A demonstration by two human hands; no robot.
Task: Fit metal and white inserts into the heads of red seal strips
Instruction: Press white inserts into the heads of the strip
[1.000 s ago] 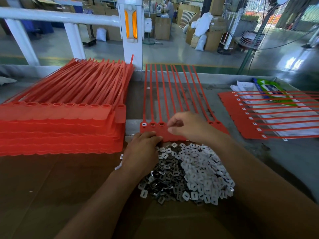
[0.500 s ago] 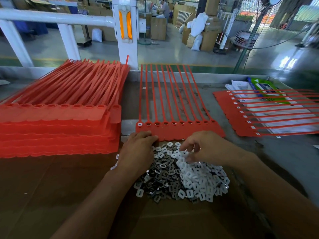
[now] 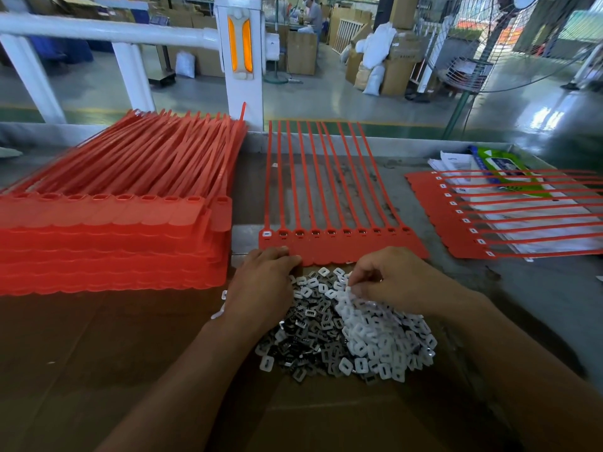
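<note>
I am standing at a grey work table, and a brown cardboard sheet is covering its near left part. Beyond the far edge a white railing is running across a warehouse floor.

On the left a tall stack of red seal strips is sitting on the table, heads toward me and tails fanning away. On the right another red sheet of strips is lying flat, its tails pointing right across some papers and a green packet.

Straight ahead of me the row of strips I am working on is lying flat, ten joined heads along its near band and tails stretching away toward the railing. The head at the left end is showing white in its opening. The other openings are looking darker, but they are too small for me to tell what is sitting in them.

Just in front of that row a pile of loose pieces is lying on the cardboard, with the metal inserts mostly to the left and the white inserts mostly to the right.

My left hand is resting knuckles up on the pile's left side, its curled fingertips touching the near edge of the red band. I cannot tell whether it is holding anything. My right hand is hovering over the far right of the pile, fingers bent downward, pinching at the white inserts there.
</note>
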